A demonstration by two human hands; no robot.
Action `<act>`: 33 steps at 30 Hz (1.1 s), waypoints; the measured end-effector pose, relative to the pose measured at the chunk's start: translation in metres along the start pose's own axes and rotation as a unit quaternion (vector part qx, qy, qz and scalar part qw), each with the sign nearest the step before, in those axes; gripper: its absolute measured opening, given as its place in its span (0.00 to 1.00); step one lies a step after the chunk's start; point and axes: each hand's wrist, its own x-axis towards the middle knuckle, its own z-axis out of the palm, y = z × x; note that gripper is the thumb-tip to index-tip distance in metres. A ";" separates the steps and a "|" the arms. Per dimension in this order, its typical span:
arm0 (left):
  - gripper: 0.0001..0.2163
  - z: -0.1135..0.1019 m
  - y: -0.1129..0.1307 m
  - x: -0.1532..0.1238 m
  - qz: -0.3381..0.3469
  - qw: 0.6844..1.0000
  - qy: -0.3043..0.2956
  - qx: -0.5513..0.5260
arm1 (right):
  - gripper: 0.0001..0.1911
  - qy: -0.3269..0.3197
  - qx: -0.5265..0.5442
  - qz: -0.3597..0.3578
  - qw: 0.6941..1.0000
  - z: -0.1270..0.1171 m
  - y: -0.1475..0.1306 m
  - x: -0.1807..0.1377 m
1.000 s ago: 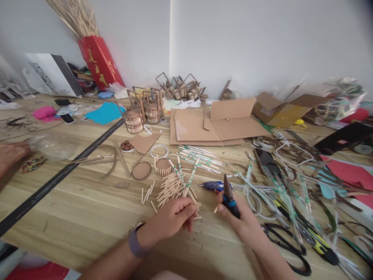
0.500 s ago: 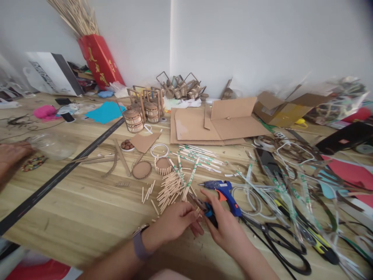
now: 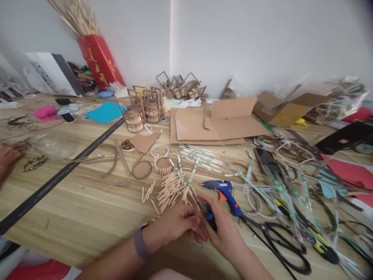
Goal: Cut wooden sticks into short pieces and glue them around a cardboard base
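My left hand [image 3: 177,222] is pinched on a thin wooden stick near the table's front edge. My right hand [image 3: 223,229] grips small cutting pliers [image 3: 208,216] with blue and black handles, their jaws pointing left at the stick, and the two hands touch. Just beyond them lies a pile of short cut sticks [image 3: 170,188]. A blue glue gun [image 3: 223,190] rests on the table to the right of the pile. Paper-wrapped chopsticks [image 3: 196,155] lie farther back.
Black scissors [image 3: 287,243] and a tangle of wrappers and rings fill the right side. Small stick baskets [image 3: 134,120], flat cardboard [image 3: 215,124] and a red box [image 3: 99,60] stand at the back. Another person's hand [image 3: 7,157] shows at the left edge beside a clear bowl [image 3: 52,146].
My right hand swung the pliers down from upright and moved left to meet my left hand. The glue gun is now uncovered. The other person's hand drew back to the left.
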 end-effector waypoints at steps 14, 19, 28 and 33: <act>0.17 0.010 0.005 0.000 0.095 0.984 0.144 -0.043 | 0.24 0.070 -0.070 -0.057 0.993 0.011 -0.006 -0.004; 0.21 0.010 0.003 0.000 0.102 0.985 0.141 -0.016 | 0.25 0.076 -0.059 -0.040 0.995 0.011 -0.004 -0.005; 0.23 0.004 0.008 -0.004 0.084 0.987 0.134 0.032 | 0.11 -0.073 0.105 0.190 0.973 -0.042 -0.015 -0.007; 0.21 0.004 0.012 -0.009 0.069 0.988 0.112 0.075 | 0.11 -0.168 0.135 0.264 0.940 -0.069 -0.008 -0.018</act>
